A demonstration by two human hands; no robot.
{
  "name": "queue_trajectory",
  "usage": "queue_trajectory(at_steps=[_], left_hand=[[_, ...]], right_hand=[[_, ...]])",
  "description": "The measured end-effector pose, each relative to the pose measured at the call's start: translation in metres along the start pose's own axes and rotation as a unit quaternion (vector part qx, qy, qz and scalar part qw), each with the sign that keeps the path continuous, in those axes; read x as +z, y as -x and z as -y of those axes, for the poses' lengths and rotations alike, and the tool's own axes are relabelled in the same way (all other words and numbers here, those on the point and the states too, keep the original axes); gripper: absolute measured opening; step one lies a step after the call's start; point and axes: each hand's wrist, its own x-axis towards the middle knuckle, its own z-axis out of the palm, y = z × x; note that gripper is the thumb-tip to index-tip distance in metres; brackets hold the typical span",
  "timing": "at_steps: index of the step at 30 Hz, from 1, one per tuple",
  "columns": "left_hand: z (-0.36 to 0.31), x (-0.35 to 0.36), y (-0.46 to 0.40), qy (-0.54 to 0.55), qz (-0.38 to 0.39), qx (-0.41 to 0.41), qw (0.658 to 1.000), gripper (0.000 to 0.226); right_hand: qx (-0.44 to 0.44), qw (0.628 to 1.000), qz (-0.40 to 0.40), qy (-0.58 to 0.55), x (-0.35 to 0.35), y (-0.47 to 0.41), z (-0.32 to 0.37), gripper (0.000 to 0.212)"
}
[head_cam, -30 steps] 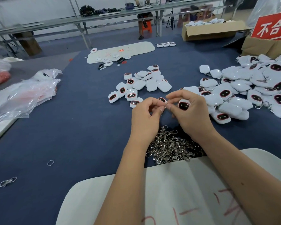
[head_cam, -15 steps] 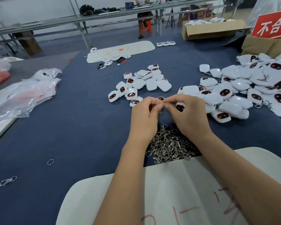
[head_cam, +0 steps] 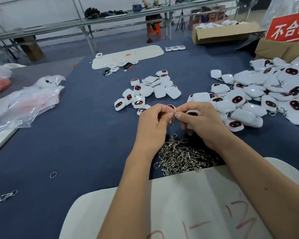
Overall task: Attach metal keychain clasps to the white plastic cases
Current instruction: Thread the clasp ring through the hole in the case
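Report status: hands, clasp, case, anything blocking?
Left hand and right hand both pinching one clasp. White case tucked in right hand. Clasp pile right below; nothing in the way.

Your left hand point(head_cam: 152, 128) and right hand point(head_cam: 204, 125) are both bare: no gloves, no rings or watch showing, nails short and unpainted where the thumbs face the camera. Both forearms are bare right down to the bottom edge of the view, no sleeve or cuff in sight on either arm. Small dark mole-like spot on the upper side of your right forearm point(head_cam: 265, 188), and that's the only marking visible on either arm.
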Motion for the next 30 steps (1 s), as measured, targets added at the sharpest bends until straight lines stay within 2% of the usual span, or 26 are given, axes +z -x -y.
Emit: queue_trajectory(at_steps=[6,13,19,24,30], left_hand=[[0.001,0.002,0.001,-0.061,-0.001,0.004,0.998,0.019],[0.001,0.004,0.002,-0.095,-0.008,0.018,0.995,0.022],[0.002,0.006,0.003,-0.109,-0.019,0.036,0.993,0.019],[0.002,0.003,0.003,-0.086,-0.041,0.043,0.995,0.017],[0.000,0.001,0.003,-0.081,-0.023,0.066,0.994,0.017]], right_hand=[[-0.030,0.996,-0.022,0.081,0.003,0.003,-0.001,0.009],[-0.159,0.955,-0.103,0.230,0.011,0.008,0.005,0.008],[-0.193,0.949,-0.094,0.231,0.011,0.009,0.007,0.004],[-0.235,0.937,-0.084,0.246,0.012,0.011,0.010,0.012],[-0.253,0.933,-0.077,0.243,0.010,0.011,0.012,0.013]])
